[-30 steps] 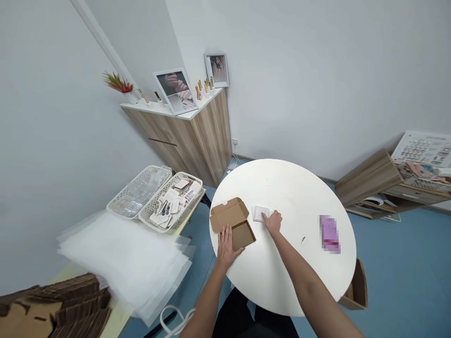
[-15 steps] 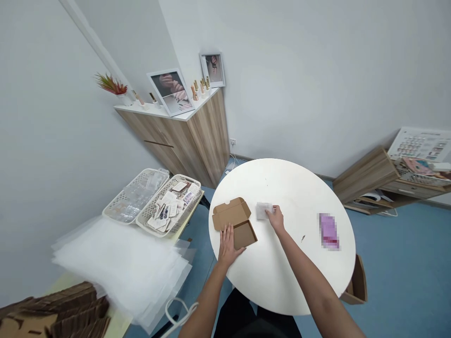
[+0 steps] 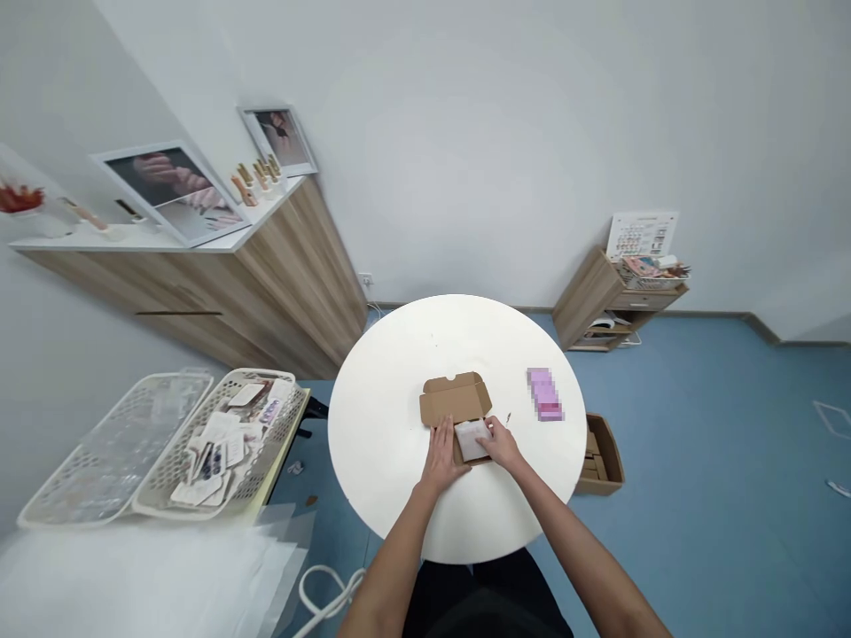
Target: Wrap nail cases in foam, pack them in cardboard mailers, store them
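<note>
On the round white table [image 3: 392,372] lies a small brown cardboard box [image 3: 454,400] with its lid flap folded back. My left hand [image 3: 441,456] rests flat over the box's left side, fingers stretched out. A white wrapped packet [image 3: 471,439] sits within the box's tray, at least partly inside. My right hand [image 3: 501,443] grips the packet's right edge between thumb and fingers. The far part of the packet and the tray's left wall are partly covered by my hands.
A blurred purple item [image 3: 544,394] lies at the table's right. Left stand white baskets [image 3: 150,496] of cards and clear pieces, with translucent sheets [image 3: 152,576] before them. A brown carton [image 3: 615,486] is on the floor at right. A wooden cabinet [image 3: 299,275] stands behind.
My right hand has brought the white packet leftward from the tabletop into the open box. My left hand stays on the box. The camera view has turned to the right.
</note>
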Motion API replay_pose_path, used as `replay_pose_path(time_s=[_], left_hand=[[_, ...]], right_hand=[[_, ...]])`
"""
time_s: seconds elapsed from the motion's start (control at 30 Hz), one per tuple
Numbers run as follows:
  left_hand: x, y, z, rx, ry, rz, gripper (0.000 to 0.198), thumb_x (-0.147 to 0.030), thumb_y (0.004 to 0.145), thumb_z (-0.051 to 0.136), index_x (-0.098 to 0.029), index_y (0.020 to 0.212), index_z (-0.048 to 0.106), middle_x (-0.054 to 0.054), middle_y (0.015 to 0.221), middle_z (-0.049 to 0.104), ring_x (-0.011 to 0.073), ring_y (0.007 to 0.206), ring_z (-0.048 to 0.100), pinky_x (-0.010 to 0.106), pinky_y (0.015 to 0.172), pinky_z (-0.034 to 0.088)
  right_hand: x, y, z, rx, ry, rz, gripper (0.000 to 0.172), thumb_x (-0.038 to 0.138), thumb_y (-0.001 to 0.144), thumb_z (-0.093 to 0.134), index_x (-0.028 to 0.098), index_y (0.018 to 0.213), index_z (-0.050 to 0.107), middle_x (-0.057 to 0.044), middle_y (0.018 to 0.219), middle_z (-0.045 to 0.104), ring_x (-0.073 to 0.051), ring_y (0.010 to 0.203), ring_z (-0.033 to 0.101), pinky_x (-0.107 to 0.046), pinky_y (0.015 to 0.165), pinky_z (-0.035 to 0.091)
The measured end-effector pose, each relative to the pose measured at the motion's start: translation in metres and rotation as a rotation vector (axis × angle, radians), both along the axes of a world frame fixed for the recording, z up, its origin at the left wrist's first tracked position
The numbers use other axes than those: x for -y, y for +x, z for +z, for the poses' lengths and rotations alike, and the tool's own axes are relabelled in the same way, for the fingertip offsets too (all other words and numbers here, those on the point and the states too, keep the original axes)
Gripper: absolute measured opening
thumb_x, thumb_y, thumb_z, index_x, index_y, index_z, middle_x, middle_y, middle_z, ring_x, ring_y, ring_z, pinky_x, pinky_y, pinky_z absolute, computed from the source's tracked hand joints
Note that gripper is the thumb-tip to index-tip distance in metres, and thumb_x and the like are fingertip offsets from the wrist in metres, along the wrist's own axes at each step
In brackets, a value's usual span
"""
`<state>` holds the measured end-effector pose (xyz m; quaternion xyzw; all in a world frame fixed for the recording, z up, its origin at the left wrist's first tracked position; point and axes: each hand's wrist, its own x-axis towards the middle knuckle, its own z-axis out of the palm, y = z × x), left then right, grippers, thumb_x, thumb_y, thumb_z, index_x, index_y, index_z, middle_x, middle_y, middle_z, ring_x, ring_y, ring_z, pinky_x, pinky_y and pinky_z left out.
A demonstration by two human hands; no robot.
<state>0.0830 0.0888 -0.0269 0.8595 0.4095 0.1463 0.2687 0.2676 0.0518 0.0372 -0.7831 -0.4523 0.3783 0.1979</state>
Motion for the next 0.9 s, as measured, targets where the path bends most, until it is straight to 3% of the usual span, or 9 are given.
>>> replay_pose_path(time_s=[0.13, 0.33, 0.47, 0.57, 0.67, 0.8, 0.9], left_hand=[[0.005, 0.022, 0.004, -0.003, -0.014, -0.035, 0.117, -0.049, 0.070, 0.068, -0.019, 0.152, -0.009, 0.018, 0.159, 0.019, 0.0364, 0.146, 0.014, 0.060, 0.114, 0.016], [0.010, 0.030, 0.003, -0.012, 0.030, -0.043, 0.115, -0.049, 0.072, 0.068, -0.019, 0.152, -0.009, 0.018, 0.158, 0.020, 0.0357, 0.146, 0.015, 0.059, 0.114, 0.019], [0.006, 0.030, 0.004, -0.019, 0.034, -0.047, 0.113, -0.048, 0.072, 0.067, -0.020, 0.153, -0.007, 0.017, 0.158, 0.020, 0.0348, 0.146, 0.016, 0.058, 0.115, 0.019], [-0.001, 0.033, 0.006, -0.035, 0.036, -0.048, 0.110, -0.048, 0.073, 0.066, -0.020, 0.153, -0.004, 0.017, 0.158, 0.020, 0.0356, 0.146, 0.016, 0.057, 0.115, 0.018], [-0.009, 0.037, 0.009, -0.071, 0.048, -0.073, 0.112, -0.052, 0.072, 0.066, -0.020, 0.154, -0.003, 0.017, 0.159, 0.018, 0.0370, 0.146, 0.014, 0.059, 0.115, 0.016], [-0.008, 0.034, 0.014, -0.079, 0.087, -0.115, 0.112, -0.060, 0.070, 0.067, -0.021, 0.154, 0.003, 0.016, 0.159, 0.020, 0.0378, 0.146, 0.016, 0.060, 0.115, 0.013], [-0.006, 0.022, 0.020, 0.038, 0.123, -0.049, 0.080, -0.050, 0.083, 0.056, -0.023, 0.150, 0.023, 0.013, 0.151, 0.036, 0.0321, 0.142, 0.029, 0.054, 0.117, 0.020]], right_hand=[[0.011, 0.001, -0.009, 0.028, -0.076, -0.021, 0.025, 0.021, 0.079, 0.062, 0.024, 0.101, 0.052, 0.000, 0.095, 0.068, -0.018, 0.092, 0.064, -0.025, 0.075, 0.043], [0.012, -0.007, -0.003, 0.372, -0.055, 0.125, 0.026, 0.020, 0.082, 0.060, 0.020, 0.108, 0.057, -0.010, 0.121, 0.056, -0.022, 0.102, 0.061, -0.031, 0.080, 0.048], [0.009, -0.010, 0.001, 0.517, -0.028, 0.271, 0.020, 0.015, 0.084, 0.055, 0.019, 0.103, 0.061, -0.014, 0.116, 0.055, -0.027, 0.111, 0.054, -0.032, 0.076, 0.050], [0.005, -0.007, 0.000, 0.544, -0.001, 0.292, 0.018, 0.018, 0.084, 0.057, 0.018, 0.103, 0.059, -0.013, 0.114, 0.055, -0.027, 0.106, 0.055, -0.034, 0.077, 0.049], [0.002, 0.003, -0.003, 0.501, 0.068, 0.178, 0.018, 0.027, 0.087, 0.056, 0.020, 0.104, 0.054, -0.010, 0.112, 0.055, -0.023, 0.099, 0.056, -0.032, 0.076, 0.046], [-0.009, 0.033, -0.002, 0.338, 0.113, -0.143, 0.026, 0.045, 0.094, 0.038, 0.022, 0.097, 0.050, -0.005, 0.101, 0.056, -0.020, 0.087, 0.058, -0.030, 0.071, 0.044], [-0.026, 0.065, 0.000, 0.221, 0.090, -0.285, 0.034, 0.052, 0.092, 0.036, 0.021, 0.098, 0.051, -0.006, 0.103, 0.058, -0.020, 0.087, 0.059, -0.030, 0.070, 0.044]])
